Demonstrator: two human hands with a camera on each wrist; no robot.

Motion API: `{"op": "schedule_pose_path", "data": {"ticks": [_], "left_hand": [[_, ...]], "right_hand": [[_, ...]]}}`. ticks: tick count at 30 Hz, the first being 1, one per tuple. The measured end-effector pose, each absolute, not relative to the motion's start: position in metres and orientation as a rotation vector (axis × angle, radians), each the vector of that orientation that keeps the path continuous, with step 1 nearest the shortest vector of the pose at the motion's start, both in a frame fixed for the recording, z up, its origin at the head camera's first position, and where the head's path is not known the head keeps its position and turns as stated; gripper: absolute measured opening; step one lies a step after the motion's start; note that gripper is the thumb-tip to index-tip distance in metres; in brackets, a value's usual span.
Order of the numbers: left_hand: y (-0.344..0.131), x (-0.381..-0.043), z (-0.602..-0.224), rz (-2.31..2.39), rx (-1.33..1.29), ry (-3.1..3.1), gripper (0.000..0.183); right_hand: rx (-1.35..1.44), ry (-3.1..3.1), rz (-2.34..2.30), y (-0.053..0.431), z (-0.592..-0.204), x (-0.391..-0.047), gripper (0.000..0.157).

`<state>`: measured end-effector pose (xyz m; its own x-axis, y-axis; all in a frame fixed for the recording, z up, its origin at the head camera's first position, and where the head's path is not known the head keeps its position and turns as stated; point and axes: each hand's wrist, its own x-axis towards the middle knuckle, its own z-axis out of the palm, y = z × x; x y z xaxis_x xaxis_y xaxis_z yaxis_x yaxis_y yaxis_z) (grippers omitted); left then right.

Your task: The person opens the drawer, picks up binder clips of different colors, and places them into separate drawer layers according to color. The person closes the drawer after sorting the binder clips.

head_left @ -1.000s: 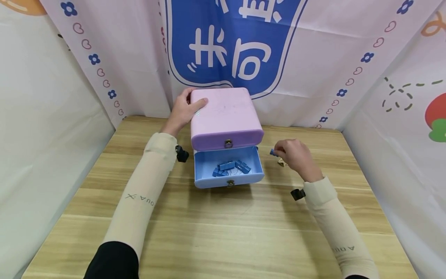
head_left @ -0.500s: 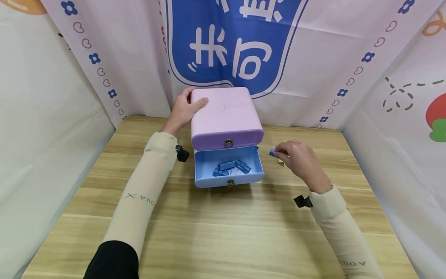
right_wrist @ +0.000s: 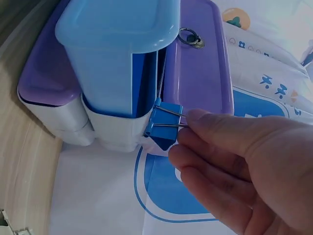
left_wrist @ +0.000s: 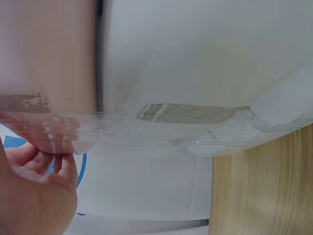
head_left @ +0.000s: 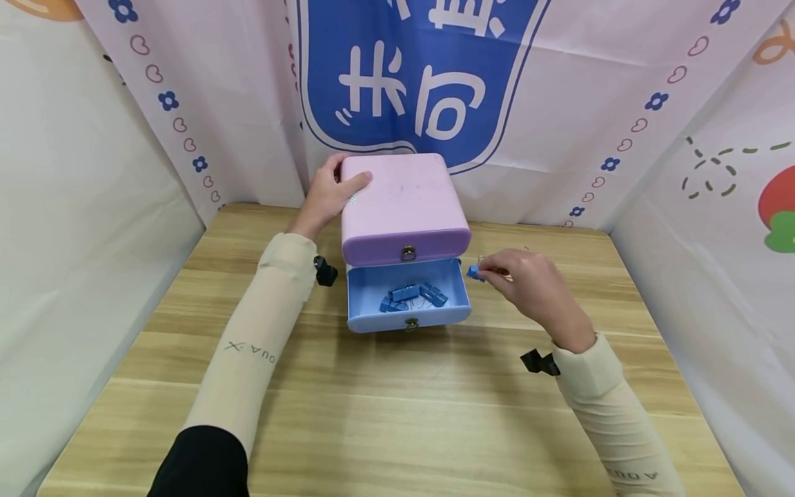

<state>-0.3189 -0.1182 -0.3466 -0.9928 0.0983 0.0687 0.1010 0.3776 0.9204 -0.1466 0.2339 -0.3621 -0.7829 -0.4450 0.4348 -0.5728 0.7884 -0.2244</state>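
Observation:
A small drawer cabinet with a pink top point(head_left: 400, 197) and purple drawer fronts stands at the back of the table. Its blue drawer point(head_left: 360, 293) is pulled out, with several blue binder clips point(head_left: 405, 293) inside. My left hand point(head_left: 326, 197) grips the cabinet's back left corner, thumb on the top and other fingers bent behind. My right hand point(head_left: 531, 286) pinches a blue binder clip point(right_wrist: 165, 120) by its wire handles between thumb and forefinger. That clip is just right of the open drawer; in the right wrist view it overlaps the drawer's side.
The wooden table point(head_left: 397, 414) extends in front of the cabinet. A printed white cloth point(head_left: 528, 138) hangs close behind it, and white sheets point(head_left: 702, 276) flank both sides. Part of another clip point(right_wrist: 19, 230) shows on the table at the right wrist view's lower left edge.
My right hand has picked the blue binder clip from the table and carried it left, closer to the open drawer. The left hand and cabinet have stayed in place.

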Motion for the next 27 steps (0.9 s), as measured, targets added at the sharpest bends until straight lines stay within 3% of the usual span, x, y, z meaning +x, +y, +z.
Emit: {"op": "schedule_pose_path", "data": {"ticks": [17,27], "left_hand": [[-0.119,-0.32,-0.348,-1.736,-0.189,-2.609,0.08],[-0.119,-0.319,-0.346,-1.741,-0.193,-2.613,0.08]], "right_hand": [[0.979,-2.721,0.464,0.197,-0.367,-0.162,0.011],[0.958,-2.718,0.466,0.195,-0.371,-0.17,0.009]]}}
